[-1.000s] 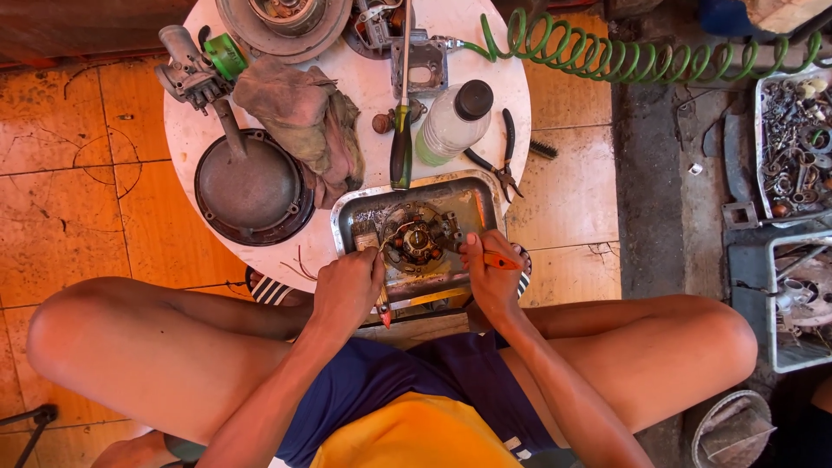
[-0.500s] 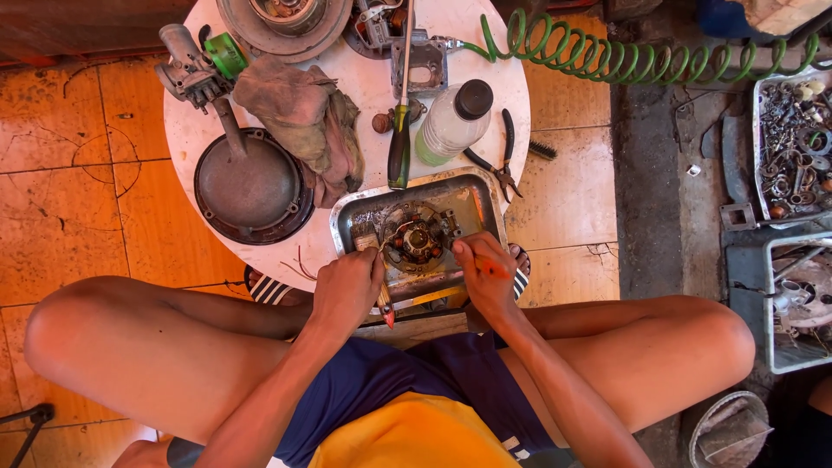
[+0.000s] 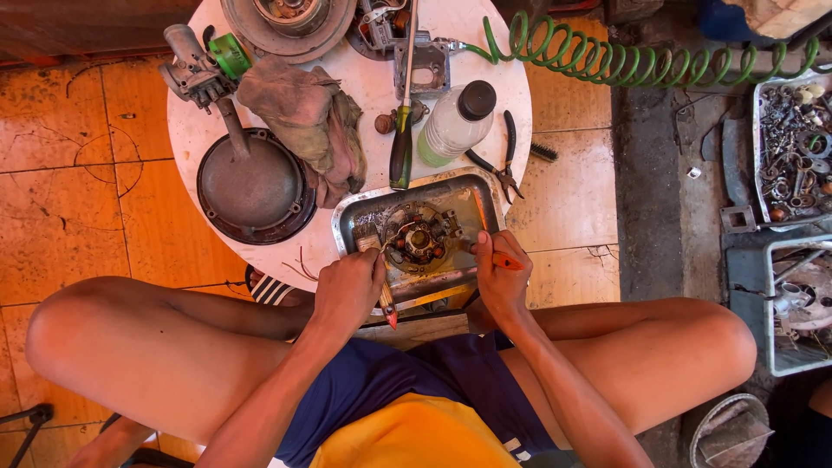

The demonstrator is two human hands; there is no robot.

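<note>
Stator plate (image 3: 419, 240), a round, grimy metal part with copper-coloured windings around its hub, lies in the middle of a shallow rectangular metal tray (image 3: 479, 192). That tray sits at the near edge of a round white table (image 3: 364, 95), just in front of the seated person's knees.

Both hands work at the tray's near side. The left hand (image 3: 348, 290) is closed around a small brush (image 3: 380, 276) with a pale wooden handle and a red tip, its bristle end resting in the tray just left of the stator plate. The right hand (image 3: 500, 277) is closed on a tool with an orange handle (image 3: 505, 260), whose working end points toward the right side of the plate; the tip itself is too small to make out.

Just beyond the tray lie a screwdriver (image 3: 401, 147) with a green and black handle, a clear plastic bottle (image 3: 452, 126) with a black cap on its side, and black-handled pliers (image 3: 503, 160). Left of these a dirty rag (image 3: 303, 117) is bunched up, partly over the rim of a dark round metal cover (image 3: 251, 186). A coiled green air hose (image 3: 633, 56) runs off the table's far edge to the right. On the floor at the right stand trays of small metal parts (image 3: 793, 143).
</note>
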